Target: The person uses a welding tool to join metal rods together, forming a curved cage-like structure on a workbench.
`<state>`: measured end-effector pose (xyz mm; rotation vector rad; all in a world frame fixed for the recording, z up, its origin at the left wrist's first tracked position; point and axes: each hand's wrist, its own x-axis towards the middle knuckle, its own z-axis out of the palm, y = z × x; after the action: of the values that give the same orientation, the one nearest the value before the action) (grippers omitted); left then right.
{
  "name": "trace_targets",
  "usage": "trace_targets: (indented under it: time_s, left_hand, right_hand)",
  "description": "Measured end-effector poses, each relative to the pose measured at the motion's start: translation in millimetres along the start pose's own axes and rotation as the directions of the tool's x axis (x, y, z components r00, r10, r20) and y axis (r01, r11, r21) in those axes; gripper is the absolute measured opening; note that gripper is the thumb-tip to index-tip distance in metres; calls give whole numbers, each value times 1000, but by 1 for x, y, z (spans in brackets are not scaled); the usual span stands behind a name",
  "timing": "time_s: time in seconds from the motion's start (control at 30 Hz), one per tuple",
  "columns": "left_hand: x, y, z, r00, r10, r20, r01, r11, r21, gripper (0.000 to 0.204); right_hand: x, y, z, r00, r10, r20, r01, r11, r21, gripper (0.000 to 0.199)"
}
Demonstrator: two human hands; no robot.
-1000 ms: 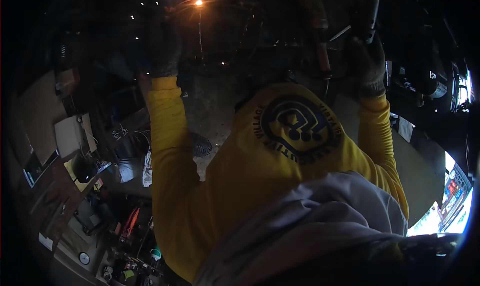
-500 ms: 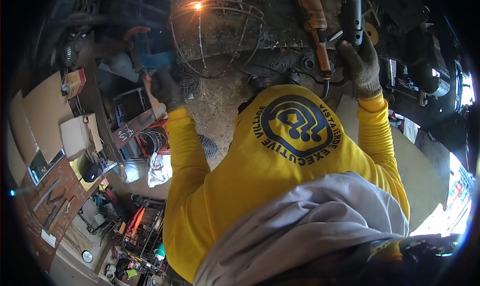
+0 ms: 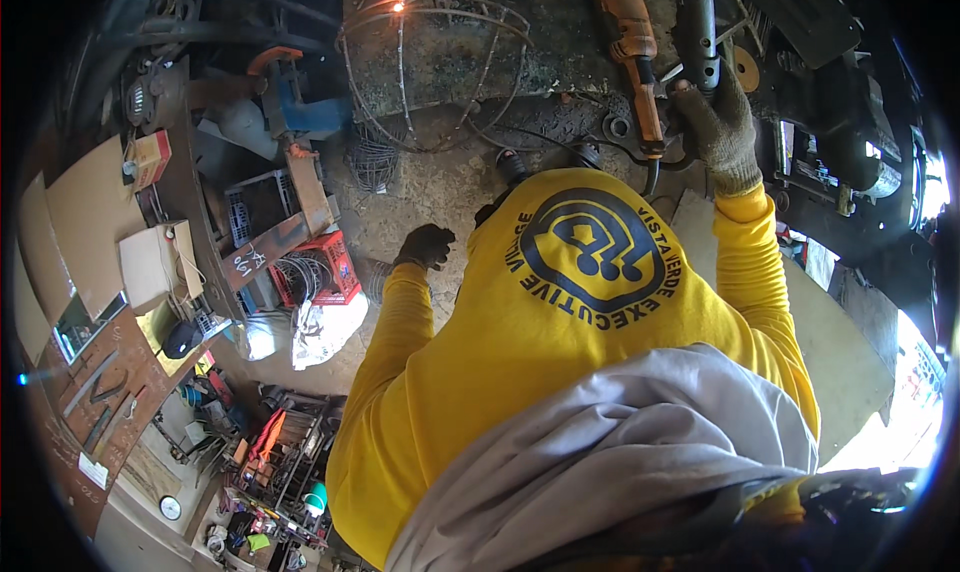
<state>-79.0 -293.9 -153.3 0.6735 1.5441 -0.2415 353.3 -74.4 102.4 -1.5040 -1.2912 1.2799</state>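
My left hand (image 3: 427, 245), in a dark glove, hangs beside my yellow-sleeved body with its fingers loosely bent and apart, nothing visible in it. My right hand (image 3: 725, 137), in a grey-beige knit glove, is closed around the lower end of a grey metal tube (image 3: 697, 32) with holes in it. Left of that tube lies an orange corded power tool (image 3: 630, 42). A round wire frame (image 3: 403, 82) of thin rods and rings stands at the bench's near edge. A small orange glow shows on its upper ring.
The dark workbench (image 3: 575, 67) spans the top. A blue metal tool (image 3: 305, 112) stands on the left, above a red crate (image 3: 335, 272) beside coiled wire. Cardboard boxes (image 3: 150, 272) sit farther left. A tan disc (image 3: 745, 69) lies right of the tube.
My left hand has drawn back from beside the blue tool, down and right toward my body. The glow on the wire frame has shrunk and dimmed. My right hand stays at the tube.
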Motion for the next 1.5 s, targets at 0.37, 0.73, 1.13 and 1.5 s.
trace_targets:
  time_s: [0.37, 0.73, 1.13, 1.5]
  left_hand:
    - [4, -14, 4, 978, 0, -207, -9, 999, -43, 43]
    - [21, -13, -2, 995, 13, -95, 5, 984, 180, 30]
    - [42, -46, 2, 990, 17, 141, -5, 997, -81, 27]
    - [35, -38, 2, 923, 300, 241, -361, 461, 811, 31]
  right_hand:
    - [5, 11, -1, 995, -99, 5, 99, 991, -94, 33]
    - [12, 27, -16, 878, -463, 126, 478, 827, -295, 35]
    - [6, 22, -6, 983, -174, -50, 165, 975, -148, 37]
    - [3, 9, -2, 1000, -30, 9, 30, 995, -94, 36]
